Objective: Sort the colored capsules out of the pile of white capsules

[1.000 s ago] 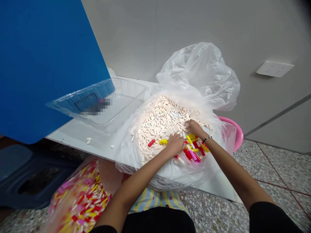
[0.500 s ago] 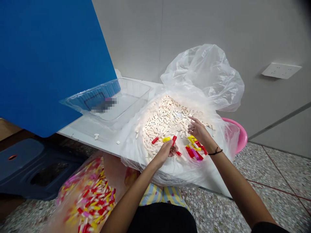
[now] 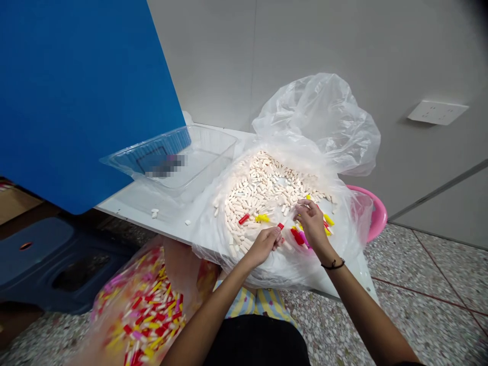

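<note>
My left hand [image 3: 265, 244] pinches a small red plastic cap [image 3: 281, 226] between thumb and fingertips. Close to its right, my right hand [image 3: 311, 219] has its fingertips curled together; anything between them is too small to make out. Under both hands a clear plastic bag [image 3: 213, 223] is spread, covered with many white, stick-like pieces [image 3: 251, 193]. Among these lie a red cap [image 3: 244, 218] and a yellow one [image 3: 262, 218]. A cluster of red, yellow and pink caps [image 3: 298, 237] sits below my right hand, which partly hides it.
A clear plastic tray [image 3: 208, 173] stands on the white table [image 3: 152, 223]. Below, left, a bag [image 3: 152, 310] holds many coloured and white pieces beside a dark blue stool [image 3: 34, 249]. A pink basin [image 3: 378, 216] is at the right, with a wall socket [image 3: 438, 112] beyond.
My right hand has come down and left over the coloured caps, and its fingers have closed towards the left hand. The left hand has shifted slightly right, still holding the red cap, now tilted.
</note>
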The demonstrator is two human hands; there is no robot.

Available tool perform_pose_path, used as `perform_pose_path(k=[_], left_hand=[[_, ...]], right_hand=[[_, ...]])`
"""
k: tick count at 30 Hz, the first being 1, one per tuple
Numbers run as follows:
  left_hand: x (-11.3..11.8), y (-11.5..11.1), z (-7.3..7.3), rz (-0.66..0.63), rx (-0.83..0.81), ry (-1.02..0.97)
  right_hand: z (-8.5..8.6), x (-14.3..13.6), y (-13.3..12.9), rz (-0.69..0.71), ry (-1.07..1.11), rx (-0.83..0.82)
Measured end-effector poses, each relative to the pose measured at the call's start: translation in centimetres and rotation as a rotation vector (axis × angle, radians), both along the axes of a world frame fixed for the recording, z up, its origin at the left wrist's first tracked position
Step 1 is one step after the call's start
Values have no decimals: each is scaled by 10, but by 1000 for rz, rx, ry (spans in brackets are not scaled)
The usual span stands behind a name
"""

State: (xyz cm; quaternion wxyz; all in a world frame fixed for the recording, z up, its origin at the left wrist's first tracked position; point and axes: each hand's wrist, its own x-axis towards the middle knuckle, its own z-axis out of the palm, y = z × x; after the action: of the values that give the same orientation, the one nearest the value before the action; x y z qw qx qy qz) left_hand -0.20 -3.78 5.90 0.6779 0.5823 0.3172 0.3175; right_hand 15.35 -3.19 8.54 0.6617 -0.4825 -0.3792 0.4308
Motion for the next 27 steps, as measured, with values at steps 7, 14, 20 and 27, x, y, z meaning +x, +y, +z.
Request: perform_pose_path(k=[7,14,20,27], left_hand=[[-15,3,12,-129,171,164],[-29,7,40,-217,782,728],[-25,2,41,-233,1036,1010],[-35,12,45,-523,743,616]], right_hand=[[8,4,-29,158,-301,-17],[21,29,-41,499,-580,-145],[20,18,-53,579,-491,-260],[36,20,-61,448,-1061,60]])
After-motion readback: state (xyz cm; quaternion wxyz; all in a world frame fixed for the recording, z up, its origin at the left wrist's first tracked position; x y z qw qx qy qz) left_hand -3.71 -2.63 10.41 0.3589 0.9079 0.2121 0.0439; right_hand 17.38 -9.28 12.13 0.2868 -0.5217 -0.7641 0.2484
